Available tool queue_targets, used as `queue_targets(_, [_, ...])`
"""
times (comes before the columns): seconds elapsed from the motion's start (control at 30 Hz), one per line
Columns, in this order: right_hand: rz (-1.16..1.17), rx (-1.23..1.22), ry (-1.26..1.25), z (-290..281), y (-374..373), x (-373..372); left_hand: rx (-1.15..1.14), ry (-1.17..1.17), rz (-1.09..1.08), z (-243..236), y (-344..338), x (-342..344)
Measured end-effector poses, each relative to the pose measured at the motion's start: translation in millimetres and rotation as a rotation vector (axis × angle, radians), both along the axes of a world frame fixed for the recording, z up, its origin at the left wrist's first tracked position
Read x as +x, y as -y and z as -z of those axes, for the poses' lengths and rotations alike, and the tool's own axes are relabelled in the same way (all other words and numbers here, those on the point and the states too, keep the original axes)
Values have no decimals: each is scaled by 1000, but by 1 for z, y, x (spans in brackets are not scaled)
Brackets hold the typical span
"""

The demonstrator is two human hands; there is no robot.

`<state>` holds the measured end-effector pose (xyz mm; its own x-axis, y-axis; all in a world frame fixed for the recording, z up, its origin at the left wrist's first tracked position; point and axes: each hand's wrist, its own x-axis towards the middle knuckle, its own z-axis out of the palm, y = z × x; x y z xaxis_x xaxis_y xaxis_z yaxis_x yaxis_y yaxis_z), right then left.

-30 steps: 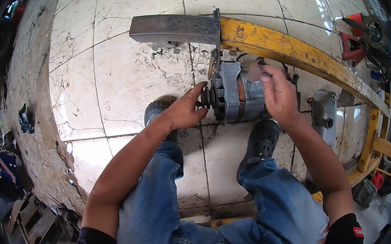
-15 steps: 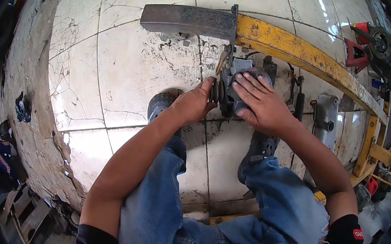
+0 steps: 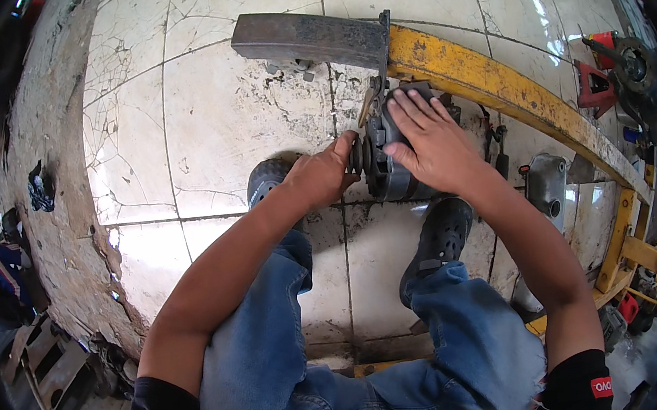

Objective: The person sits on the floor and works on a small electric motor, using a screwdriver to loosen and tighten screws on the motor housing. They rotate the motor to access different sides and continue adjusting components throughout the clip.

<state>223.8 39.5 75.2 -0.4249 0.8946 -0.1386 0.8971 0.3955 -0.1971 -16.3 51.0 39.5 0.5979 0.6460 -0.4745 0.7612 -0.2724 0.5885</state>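
What looks like an alternator (image 3: 399,182), dark grey with a metal casing, lies on the tiled floor between my shoes and the beam. My left hand (image 3: 322,176) is closed round the edge of its grooved pulley (image 3: 357,158), with fingers partly hidden behind it. My right hand (image 3: 436,142) lies flat across the casing, its fingers stretched out and hiding much of the upper surface. A thin brownish strip (image 3: 366,107) stands just beyond the pulley.
A yellow steel beam (image 3: 475,67) with a dark square end (image 3: 305,39) arches past the alternator. To the right lie a grey metal housing (image 3: 545,184), a red stand (image 3: 592,90) and another greasy machine part (image 3: 643,84). My shoes (image 3: 439,237) flank the work.
The alternator has rolled, so its squarish grey part no longer shows and more casing is visible. My right hand has shifted slightly farther away; my left stays at the pulley.
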Motion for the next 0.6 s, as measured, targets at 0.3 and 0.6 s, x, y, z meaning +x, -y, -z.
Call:
queue_targets(0.3, [26, -26, -25, 2, -1, 1, -11, -6, -5, 7, 2, 0])
queue_targets(0.6, [-37, -24, -57, -1, -5, 0, 41, 36, -11, 11, 5, -3])
